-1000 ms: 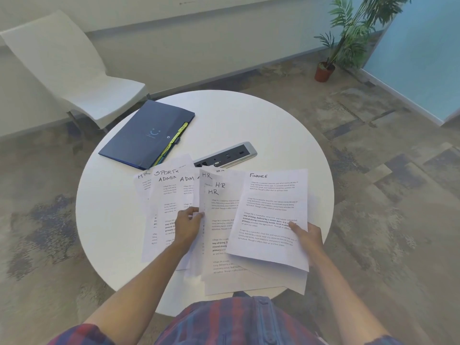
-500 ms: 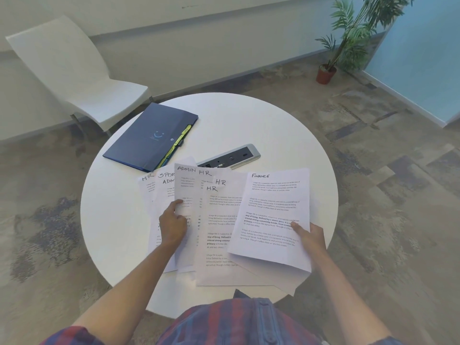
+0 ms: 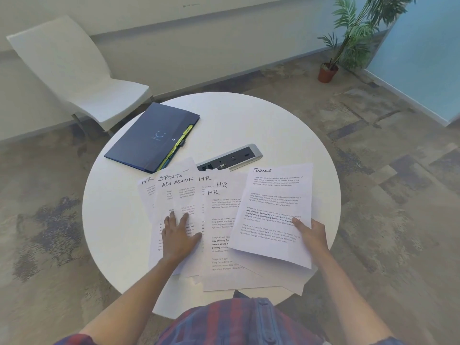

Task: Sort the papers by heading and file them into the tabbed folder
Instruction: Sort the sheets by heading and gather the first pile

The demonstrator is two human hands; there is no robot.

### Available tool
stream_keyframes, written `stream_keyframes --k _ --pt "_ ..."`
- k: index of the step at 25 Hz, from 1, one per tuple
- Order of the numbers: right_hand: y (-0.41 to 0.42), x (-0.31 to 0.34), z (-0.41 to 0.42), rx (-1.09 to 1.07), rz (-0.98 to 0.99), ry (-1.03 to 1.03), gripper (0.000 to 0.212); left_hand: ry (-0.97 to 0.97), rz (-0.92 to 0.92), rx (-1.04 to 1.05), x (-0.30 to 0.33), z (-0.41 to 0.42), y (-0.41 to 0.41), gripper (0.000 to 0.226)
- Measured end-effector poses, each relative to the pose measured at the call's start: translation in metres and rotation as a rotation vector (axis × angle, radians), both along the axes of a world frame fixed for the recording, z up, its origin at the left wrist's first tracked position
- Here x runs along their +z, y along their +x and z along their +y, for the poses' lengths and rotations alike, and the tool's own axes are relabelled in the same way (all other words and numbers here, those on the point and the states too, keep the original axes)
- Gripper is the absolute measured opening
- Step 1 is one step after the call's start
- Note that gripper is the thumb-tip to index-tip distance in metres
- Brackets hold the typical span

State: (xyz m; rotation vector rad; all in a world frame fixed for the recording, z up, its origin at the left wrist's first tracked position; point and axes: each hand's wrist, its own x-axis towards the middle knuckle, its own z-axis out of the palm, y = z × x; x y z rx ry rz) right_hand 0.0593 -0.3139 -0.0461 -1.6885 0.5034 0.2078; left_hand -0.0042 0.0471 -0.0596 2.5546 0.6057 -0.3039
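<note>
Your left hand point(image 3: 179, 235) lies palm down just left of the frame's centre, fingers straight and spread, its forearm running up from the lower left. Your right hand point(image 3: 313, 231), right of centre, pinches with thumb on top, forearm entering from the lower right.

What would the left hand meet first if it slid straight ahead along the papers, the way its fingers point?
Probably the ADMIN heading on the sheet the left hand presses; further on, the folder.
</note>
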Motion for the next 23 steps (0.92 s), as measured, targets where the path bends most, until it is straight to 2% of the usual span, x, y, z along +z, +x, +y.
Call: stream_keyframes --k 3,7,9,13,16,19,23 --pt "0.005 0.002 0.004 -0.001 -0.016 0.004 0.022 -0.002 -0.070 0.036 0.002 -0.005 -0.007 0.070" --pt "0.010 0.003 0.009 0.011 -0.010 0.011 0.022 -0.153 -0.136 0.209 0.007 -0.006 -0.006 0.044" --pt "0.013 0.003 0.012 0.019 -0.009 0.008 0.024 -0.082 -0.175 0.237 0.012 -0.006 0.001 0.044" --pt "0.016 0.003 0.015 0.029 -0.009 0.003 0.026 0.078 -0.176 0.084 0.021 -0.003 0.044 0.056" --pt "0.017 0.005 0.015 0.036 -0.019 -0.012 0.029 0.078 -0.126 -0.090 0.028 -0.003 0.091 0.053" --pt "0.020 0.007 0.010 0.012 -0.013 -0.029 0.030 0.158 -0.087 -0.258 0.033 -0.003 0.132 0.047" --pt "0.024 0.009 0.001 -0.039 -0.013 -0.044 0.026 0.225 -0.025 -0.327 0.034 -0.004 0.171 0.046"
